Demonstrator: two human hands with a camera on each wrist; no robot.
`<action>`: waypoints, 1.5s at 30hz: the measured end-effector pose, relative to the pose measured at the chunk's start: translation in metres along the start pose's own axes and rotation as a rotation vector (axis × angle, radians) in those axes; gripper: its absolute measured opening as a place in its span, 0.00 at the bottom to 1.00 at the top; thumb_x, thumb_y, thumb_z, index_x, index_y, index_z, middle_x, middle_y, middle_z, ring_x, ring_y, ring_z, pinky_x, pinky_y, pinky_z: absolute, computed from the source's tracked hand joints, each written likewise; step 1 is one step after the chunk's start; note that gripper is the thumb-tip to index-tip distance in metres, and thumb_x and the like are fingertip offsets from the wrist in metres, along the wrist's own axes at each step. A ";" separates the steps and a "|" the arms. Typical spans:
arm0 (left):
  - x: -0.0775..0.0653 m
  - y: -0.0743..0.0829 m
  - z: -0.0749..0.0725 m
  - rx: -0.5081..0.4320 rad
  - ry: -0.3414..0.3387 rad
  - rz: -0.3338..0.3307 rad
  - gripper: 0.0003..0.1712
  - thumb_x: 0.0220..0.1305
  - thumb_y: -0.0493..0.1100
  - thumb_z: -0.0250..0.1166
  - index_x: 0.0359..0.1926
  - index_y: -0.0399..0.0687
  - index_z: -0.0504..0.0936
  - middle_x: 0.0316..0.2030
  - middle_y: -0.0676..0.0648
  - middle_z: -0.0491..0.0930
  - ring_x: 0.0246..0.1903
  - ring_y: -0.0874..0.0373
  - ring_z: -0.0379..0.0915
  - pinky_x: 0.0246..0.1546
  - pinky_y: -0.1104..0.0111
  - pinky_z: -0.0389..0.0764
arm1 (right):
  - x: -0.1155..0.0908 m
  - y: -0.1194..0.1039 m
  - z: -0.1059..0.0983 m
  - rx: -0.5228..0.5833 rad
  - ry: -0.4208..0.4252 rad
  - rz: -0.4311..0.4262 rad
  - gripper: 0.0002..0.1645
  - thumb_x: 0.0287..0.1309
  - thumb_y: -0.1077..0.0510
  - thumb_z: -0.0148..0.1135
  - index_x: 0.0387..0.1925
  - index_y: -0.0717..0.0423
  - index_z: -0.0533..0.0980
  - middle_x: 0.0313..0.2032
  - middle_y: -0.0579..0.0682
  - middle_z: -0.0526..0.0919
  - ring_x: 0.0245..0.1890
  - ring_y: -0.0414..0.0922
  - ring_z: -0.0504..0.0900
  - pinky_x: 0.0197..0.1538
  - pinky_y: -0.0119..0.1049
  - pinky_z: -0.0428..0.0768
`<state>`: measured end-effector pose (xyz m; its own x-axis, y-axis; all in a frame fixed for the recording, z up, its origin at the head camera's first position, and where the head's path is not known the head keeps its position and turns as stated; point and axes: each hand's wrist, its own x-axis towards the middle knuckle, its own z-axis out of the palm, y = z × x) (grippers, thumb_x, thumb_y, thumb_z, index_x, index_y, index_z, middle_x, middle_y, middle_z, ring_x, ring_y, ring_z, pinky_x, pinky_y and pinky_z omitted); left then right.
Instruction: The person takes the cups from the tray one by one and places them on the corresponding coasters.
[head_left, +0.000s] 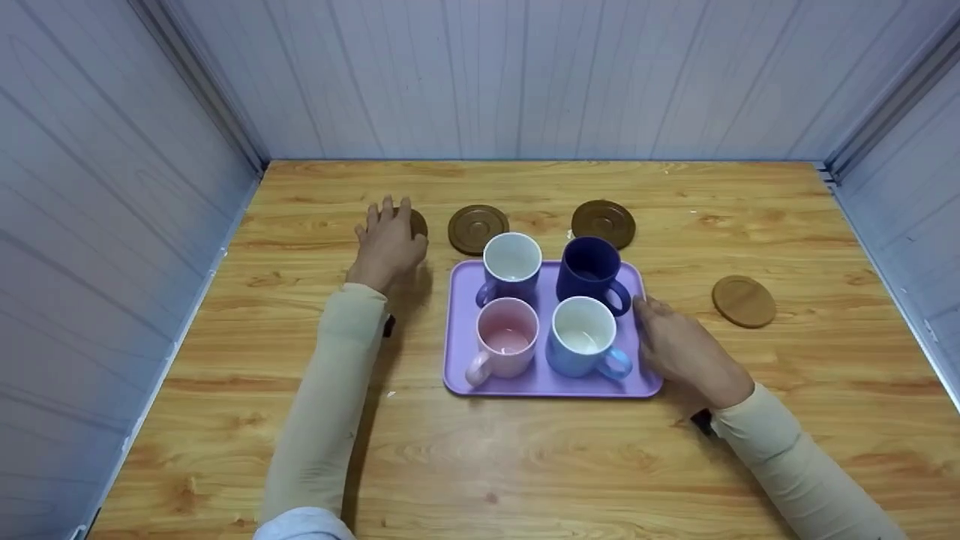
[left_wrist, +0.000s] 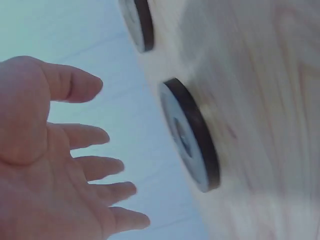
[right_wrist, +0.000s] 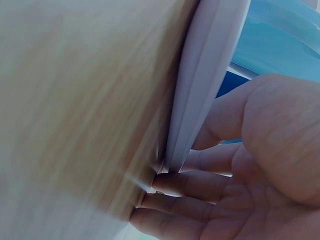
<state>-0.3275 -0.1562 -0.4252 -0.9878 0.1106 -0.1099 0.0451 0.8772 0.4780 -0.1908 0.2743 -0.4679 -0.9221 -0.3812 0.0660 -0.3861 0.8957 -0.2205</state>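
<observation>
My left hand [head_left: 388,246] reaches over a round wooden coaster [head_left: 418,223], fingers spread and partly covering it. In the left wrist view its palm and fingers hold nothing. My right hand [head_left: 684,346] touches the right rim of a purple tray [head_left: 465,352], with its fingers fairly straight along the edge. On the tray stand a pink mug [head_left: 495,360], a light blue mug [head_left: 574,364], a navy mug [head_left: 577,289] and a dark purple mug [head_left: 525,289] with a white inside. The right wrist view shows the thumb by the tray's wall [right_wrist: 200,85].
Two more brown coasters, one at the back middle [head_left: 478,229] and one further right [head_left: 604,223], lie behind the tray. A lighter coaster [head_left: 742,301] lies right of my right hand. Pale panels [head_left: 487,82] wall the wooden table [head_left: 480,465] at the back and sides.
</observation>
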 end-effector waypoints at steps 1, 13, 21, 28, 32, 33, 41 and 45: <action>-0.004 0.002 0.000 -0.011 0.015 -0.003 0.43 0.74 0.48 0.48 0.84 0.46 0.43 0.82 0.33 0.35 0.80 0.32 0.26 0.74 0.32 0.34 | 0.000 0.000 0.000 -0.003 -0.007 0.004 0.30 0.70 0.64 0.49 0.69 0.77 0.66 0.63 0.75 0.75 0.62 0.69 0.77 0.60 0.63 0.77; -0.061 0.019 0.017 -0.086 0.097 0.024 0.40 0.72 0.43 0.51 0.82 0.44 0.53 0.79 0.27 0.46 0.76 0.30 0.50 0.75 0.42 0.55 | 0.000 0.001 -0.002 0.001 -0.033 0.026 0.31 0.72 0.63 0.49 0.71 0.75 0.64 0.65 0.74 0.74 0.63 0.69 0.76 0.61 0.64 0.76; -0.092 0.029 0.042 -0.086 0.072 0.106 0.33 0.75 0.43 0.53 0.78 0.40 0.62 0.74 0.25 0.58 0.74 0.31 0.57 0.75 0.45 0.59 | -0.002 0.001 -0.004 0.014 -0.039 0.028 0.32 0.71 0.63 0.51 0.71 0.75 0.64 0.65 0.73 0.74 0.63 0.69 0.76 0.62 0.63 0.76; -0.106 0.036 0.055 -0.070 0.005 0.147 0.34 0.72 0.39 0.55 0.77 0.38 0.64 0.72 0.25 0.63 0.74 0.34 0.58 0.75 0.45 0.59 | -0.001 0.001 -0.001 0.006 -0.005 0.006 0.30 0.71 0.63 0.51 0.70 0.74 0.67 0.62 0.72 0.77 0.58 0.69 0.80 0.56 0.64 0.79; -0.109 0.036 0.060 -0.035 -0.050 0.131 0.34 0.73 0.41 0.56 0.77 0.38 0.64 0.73 0.24 0.60 0.75 0.32 0.55 0.73 0.39 0.58 | -0.001 0.001 -0.001 0.006 0.003 0.005 0.30 0.70 0.63 0.51 0.69 0.75 0.67 0.62 0.72 0.77 0.57 0.69 0.80 0.55 0.66 0.79; -0.109 0.036 0.060 -0.027 -0.064 0.121 0.34 0.73 0.42 0.57 0.77 0.39 0.64 0.74 0.25 0.59 0.75 0.31 0.54 0.73 0.38 0.57 | -0.001 0.001 -0.001 0.005 0.000 0.007 0.30 0.70 0.63 0.51 0.69 0.75 0.67 0.62 0.72 0.77 0.58 0.69 0.80 0.55 0.66 0.79; -0.110 0.029 0.062 0.031 -0.115 0.112 0.35 0.74 0.44 0.58 0.78 0.41 0.63 0.75 0.28 0.59 0.77 0.31 0.50 0.70 0.28 0.52 | -0.001 0.001 -0.004 0.009 -0.027 0.021 0.31 0.69 0.63 0.51 0.70 0.74 0.66 0.63 0.72 0.76 0.59 0.69 0.79 0.55 0.67 0.78; -0.110 0.029 0.063 0.033 -0.133 0.126 0.34 0.75 0.43 0.58 0.78 0.43 0.63 0.76 0.32 0.59 0.77 0.32 0.49 0.70 0.29 0.52 | -0.001 0.000 -0.004 0.011 -0.032 0.023 0.32 0.69 0.63 0.52 0.70 0.75 0.66 0.64 0.73 0.75 0.61 0.69 0.78 0.56 0.66 0.78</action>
<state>-0.2086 -0.1135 -0.4538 -0.9456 0.2794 -0.1665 0.1740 0.8671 0.4667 -0.1897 0.2758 -0.4636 -0.9295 -0.3677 0.0299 -0.3643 0.9019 -0.2323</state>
